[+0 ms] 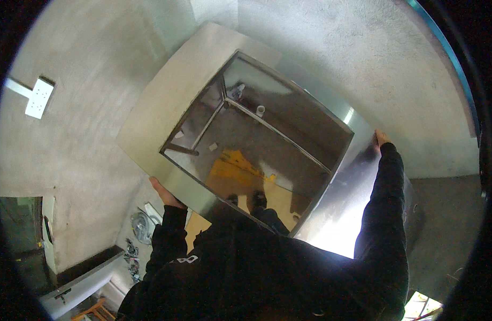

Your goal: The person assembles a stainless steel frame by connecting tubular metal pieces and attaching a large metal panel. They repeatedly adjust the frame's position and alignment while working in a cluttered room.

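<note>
A shiny stainless steel countertop (192,69) with a large rectangular cut-out lies slantwise before me. My left hand (167,195) grips its near left edge, with the fingers partly hidden by the metal. On the right edge is my right hand (382,138), closed round the rim at the end of a stretched-out arm; part of it is hidden. Through the cut-out I see the metal bars of a stand (267,126), a pale cup (260,111), a torn yellow sheet (230,166) on the floor, and my dark shoes.
Bare plaster walls (96,96) rise close behind and to the left, with a white socket box (40,98). At lower left are a round fan-like object (143,224), a dark ledge (91,265) and an orange wooden piece (96,310).
</note>
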### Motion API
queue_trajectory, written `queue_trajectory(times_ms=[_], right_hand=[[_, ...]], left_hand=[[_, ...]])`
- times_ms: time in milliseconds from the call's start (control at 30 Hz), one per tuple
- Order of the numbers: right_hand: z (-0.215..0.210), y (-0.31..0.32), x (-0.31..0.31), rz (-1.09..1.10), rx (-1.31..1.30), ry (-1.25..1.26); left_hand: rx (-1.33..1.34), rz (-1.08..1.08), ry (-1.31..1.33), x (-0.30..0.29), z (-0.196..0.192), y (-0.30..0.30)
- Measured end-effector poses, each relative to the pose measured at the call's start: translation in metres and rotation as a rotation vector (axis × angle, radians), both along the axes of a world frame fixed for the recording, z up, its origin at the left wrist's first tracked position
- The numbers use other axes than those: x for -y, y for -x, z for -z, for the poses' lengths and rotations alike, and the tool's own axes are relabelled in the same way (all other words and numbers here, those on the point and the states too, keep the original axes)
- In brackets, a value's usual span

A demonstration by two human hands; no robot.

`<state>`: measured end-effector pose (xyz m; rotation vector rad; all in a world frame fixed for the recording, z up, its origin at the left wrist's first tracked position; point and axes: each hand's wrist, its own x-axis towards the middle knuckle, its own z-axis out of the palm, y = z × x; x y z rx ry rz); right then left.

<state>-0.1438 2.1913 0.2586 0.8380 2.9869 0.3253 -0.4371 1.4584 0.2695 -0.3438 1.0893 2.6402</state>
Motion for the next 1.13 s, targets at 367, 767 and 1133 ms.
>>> queue_trajectory(times_ms=[367,767,1133], right_hand=[[-0.022,0.090,0.050,0.112,0.148,0.183],[0.016,0.103,0.039,0.302,0.129,0.316],[0.074,0.084,0.007,0.372,-0.044,0.514]], left_hand=[[0.032,0.037,0.024,0.035,0.033,0.054],[0.095,0.036,-0.014,0.017,0.057,0.103],[0.133,0.035,0.016,0.018,0.071,0.134]])
